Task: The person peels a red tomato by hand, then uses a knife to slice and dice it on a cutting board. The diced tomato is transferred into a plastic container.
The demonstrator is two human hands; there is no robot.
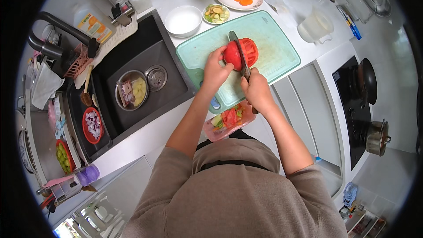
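Observation:
My left hand [214, 68] steadies a red tomato [232, 57] from its left side, fingertips and thumb against the skin. In my right hand [258, 87] is the handle of a kitchen knife [235, 39]. Its blade stands between the skin-covered part and a cut tomato piece [251, 52] whose inner flesh faces up. Whether the blade has passed right through, I cannot tell. Under all this lies a pale green cutting board [281, 51]. Below its near edge is a pink plastic bin [219, 135] holding vegetable scraps, partly hidden by the board and my right hand.
Behind the board stand a white bowl [182, 35], a small dish of sliced ginger [216, 20] and a plate of carrot pieces [261, 1]. Left is a dark sink [132, 53] with a metal bowl [120, 105]. A cooktop [347, 105] with pans lies right.

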